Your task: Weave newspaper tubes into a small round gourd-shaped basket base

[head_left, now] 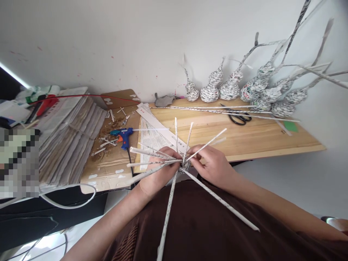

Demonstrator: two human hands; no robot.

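Observation:
Close to my body, at the table's front edge, both hands work on a small piece woven from rolled newspaper (pixel 185 167). Several paper tubes (pixel 168 210) fan out from it in all directions, some toward me across the brown clothing. My left hand (pixel 163 168) is closed round the left side of the woven piece, with a few tubes lying over its fingers. My right hand (pixel 209 161) pinches a paper tube (pixel 208 143) at the right side, close to the centre. The palms and parts of the woven piece are hidden.
Finished woven paper gourds (pixel 209 92) line the wall at the back right. Black scissors (pixel 236 115) and long paper tubes lie on the wooden board (pixel 261 141). Leftward are a blue glue gun (pixel 125 138) on cardboard, paper scraps and a tall newspaper stack (pixel 73 141).

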